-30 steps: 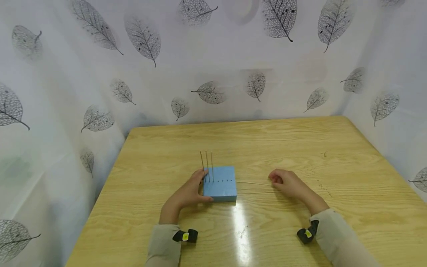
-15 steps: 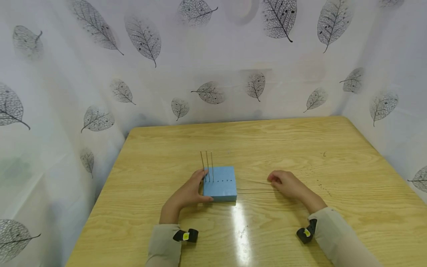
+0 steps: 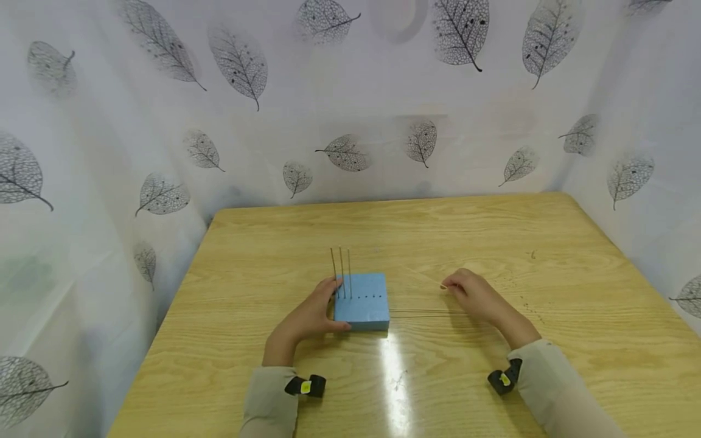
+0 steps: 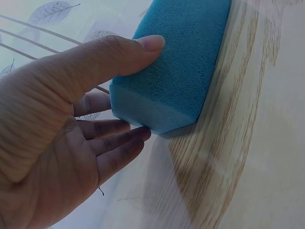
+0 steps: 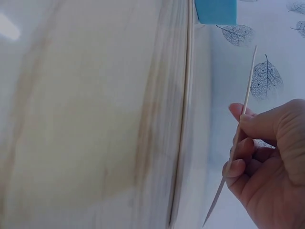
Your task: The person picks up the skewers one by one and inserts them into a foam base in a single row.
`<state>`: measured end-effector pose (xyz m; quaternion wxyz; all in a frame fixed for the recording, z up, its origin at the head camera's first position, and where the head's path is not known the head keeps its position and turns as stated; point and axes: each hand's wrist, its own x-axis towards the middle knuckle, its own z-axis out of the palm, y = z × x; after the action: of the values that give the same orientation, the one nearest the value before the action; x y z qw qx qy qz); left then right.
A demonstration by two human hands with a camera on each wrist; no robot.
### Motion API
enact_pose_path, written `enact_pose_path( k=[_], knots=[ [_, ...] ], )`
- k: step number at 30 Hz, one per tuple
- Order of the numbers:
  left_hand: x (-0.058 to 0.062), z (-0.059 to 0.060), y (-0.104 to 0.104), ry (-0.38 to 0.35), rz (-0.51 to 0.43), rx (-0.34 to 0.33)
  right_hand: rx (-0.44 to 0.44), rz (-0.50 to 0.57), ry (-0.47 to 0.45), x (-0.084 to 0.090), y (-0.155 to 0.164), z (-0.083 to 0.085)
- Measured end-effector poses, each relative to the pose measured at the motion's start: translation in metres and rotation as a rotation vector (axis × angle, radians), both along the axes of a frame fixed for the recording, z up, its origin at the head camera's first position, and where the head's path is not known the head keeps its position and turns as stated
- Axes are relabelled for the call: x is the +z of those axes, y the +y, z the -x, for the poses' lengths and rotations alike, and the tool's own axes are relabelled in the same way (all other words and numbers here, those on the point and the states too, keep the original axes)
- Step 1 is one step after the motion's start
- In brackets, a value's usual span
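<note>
From the head camera we see a blue foam block point(image 3: 361, 301) lying flat near the middle of a wooden table point(image 3: 493, 231). Three thin sticks point(image 3: 341, 271) stand upright in a row at its far left corner, and a line of small dark holes runs rightward from them across the top face. Our left hand point(image 3: 308, 316) braces the block's left side, thumb along the near edge and fingers against the far left corner, beside the standing sticks. Our right hand point(image 3: 475, 296) hovers well to the right of the block, fingers curled and pinching a single stick point(image 3: 424, 277) that slants up and away toward the left. More loose sticks point(image 3: 418, 312) lie flat on the table between the block and the right hand. White curtains printed with grey leaves point(image 3: 345, 152) close off the table on three sides.

From the left wrist we see the left hand point(image 4: 71, 143) up close: the thumb presses on the foam block point(image 4: 181, 57), and the other fingers lie straight along the side below. The standing sticks point(image 4: 28, 43) pass behind the thumb.

From the right wrist we see the right hand point(image 5: 269, 162) gripping the single stick point(image 5: 238, 133) between thumb and curled fingers, its pointed tip below the hand. The loose sticks point(image 5: 183, 119) run along the table toward the foam block point(image 5: 215, 11).
</note>
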<state>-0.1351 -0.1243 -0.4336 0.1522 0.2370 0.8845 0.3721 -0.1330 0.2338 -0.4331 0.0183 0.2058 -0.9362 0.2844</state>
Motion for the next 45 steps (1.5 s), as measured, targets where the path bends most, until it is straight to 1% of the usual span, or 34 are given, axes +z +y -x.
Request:
enact_pose_path(
  k=[3, 5, 8, 10, 14, 18, 24, 30, 36, 40, 45],
  knots=[
    [0.000, 0.000, 0.000, 0.001, -0.001, -0.002, -0.002, 0.017, 0.009, 0.000, -0.002, 0.000],
    [0.000, 0.001, 0.000, 0.001, -0.002, -0.003, 0.000, 0.036, 0.034, 0.001, -0.003, 0.000],
    [0.001, 0.001, -0.001, -0.003, -0.006, -0.006, 0.007, 0.085, 0.087, 0.004, -0.008, 0.002],
    [0.001, 0.002, -0.001, -0.008, -0.007, -0.007, 0.011, 0.112, 0.134, 0.007, -0.011, 0.002],
    [0.000, 0.003, -0.001, -0.016, 0.001, -0.008, 0.013, 0.159, 0.194, 0.016, -0.019, 0.003],
    [0.000, 0.004, 0.000, -0.016, 0.009, -0.012, 0.010, 0.199, 0.215, 0.024, -0.027, 0.003],
    [0.001, 0.004, -0.001, -0.013, 0.004, -0.017, -0.002, 0.258, 0.241, 0.028, -0.041, 0.004],
    [0.001, 0.003, -0.002, -0.013, 0.005, -0.013, 0.013, 0.352, 0.237, 0.029, -0.055, 0.007],
    [0.001, 0.002, -0.002, -0.017, 0.000, -0.011, 0.071, 0.440, 0.230, 0.034, -0.072, 0.010],
    [0.002, 0.001, -0.002, -0.015, -0.004, -0.009, 0.086, 0.477, 0.203, 0.038, -0.085, 0.011],
    [0.002, 0.001, -0.002, -0.015, -0.009, -0.007, 0.112, 0.499, 0.180, 0.040, -0.101, 0.011]
  ],
)
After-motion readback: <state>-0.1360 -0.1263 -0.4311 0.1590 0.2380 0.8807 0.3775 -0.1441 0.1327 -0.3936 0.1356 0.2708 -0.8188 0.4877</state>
